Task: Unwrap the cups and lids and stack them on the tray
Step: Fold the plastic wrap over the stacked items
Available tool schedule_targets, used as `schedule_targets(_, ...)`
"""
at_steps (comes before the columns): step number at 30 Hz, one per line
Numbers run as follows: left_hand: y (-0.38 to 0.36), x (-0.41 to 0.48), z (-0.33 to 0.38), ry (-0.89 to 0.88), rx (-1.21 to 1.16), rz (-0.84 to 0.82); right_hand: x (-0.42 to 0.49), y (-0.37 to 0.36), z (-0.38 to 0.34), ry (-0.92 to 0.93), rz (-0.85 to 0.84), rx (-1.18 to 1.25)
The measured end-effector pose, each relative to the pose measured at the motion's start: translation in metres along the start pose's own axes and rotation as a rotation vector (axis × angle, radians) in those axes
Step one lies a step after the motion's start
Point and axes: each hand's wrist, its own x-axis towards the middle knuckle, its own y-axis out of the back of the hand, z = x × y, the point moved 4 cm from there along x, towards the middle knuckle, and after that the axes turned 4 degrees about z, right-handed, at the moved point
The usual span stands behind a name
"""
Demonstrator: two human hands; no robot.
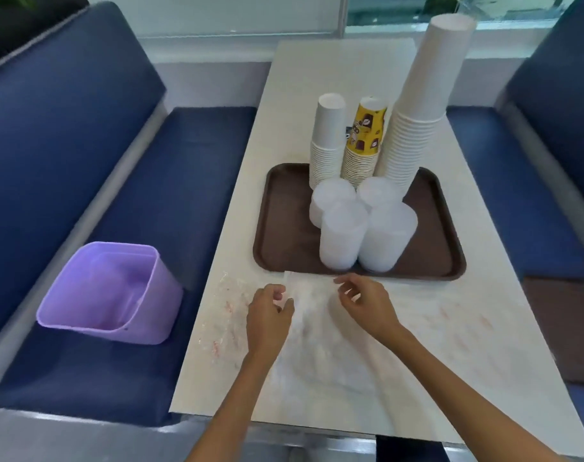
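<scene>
Unwrapping step, by the look of it. Left hand (pixel 270 315) and right hand (pixel 364 301) each pinched the far end of a clear wrapper (pixel 309 305) with curled fingers. It lay on the tabletop (pixel 450 328), just short of the tray (pixel 284 228). Blur hid any contents. The next move probably called for pulling the film apart. A purple bin (pixel 110 291) sat on the left bench. On the tray, four lid stacks (pixel 344 238) stood in front and three cup stacks (pixel 414 128) behind.

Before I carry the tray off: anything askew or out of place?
The tall cup stack on the tray leans right, though the wide lens may exaggerate that. Loose wrappers lie on the table, not in the purple bin.
</scene>
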Motion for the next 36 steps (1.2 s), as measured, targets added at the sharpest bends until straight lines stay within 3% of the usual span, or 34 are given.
schedule_targets(5,-0.019,0.003,0.001,0.029,0.158,0.031,-0.013,0.008,0.019,-0.049,-0.023,-0.053)
schedule_targets(11,-0.021,0.009,0.015,0.017,0.061,0.116,-0.012,0.013,0.025,-0.074,-0.005,0.004)
schedule_targets(15,-0.017,0.0,0.028,-0.143,0.011,0.179,-0.012,0.018,0.029,-0.049,0.001,0.007)
schedule_targets(17,-0.012,-0.007,0.032,-0.263,-0.009,0.201,-0.013,0.023,0.026,0.061,0.035,-0.051)
schedule_targets(20,-0.002,-0.017,0.041,-0.443,-0.108,0.135,-0.014,0.033,0.015,0.25,0.085,-0.133)
schedule_targets(24,0.019,-0.03,0.07,-0.558,-0.209,0.011,-0.004,0.052,-0.006,0.344,0.038,-0.137)
schedule_targets(27,0.035,-0.029,0.096,-0.528,-0.284,-0.104,0.003,0.067,-0.015,0.365,-0.038,-0.065)
schedule_targets(32,0.062,-0.014,0.141,-0.45,-0.365,-0.222,0.0,0.096,-0.034,0.166,-0.323,0.335)
schedule_targets(36,0.074,0.008,0.136,-0.149,-0.538,-0.399,-0.003,0.124,-0.051,0.104,-0.407,0.558)
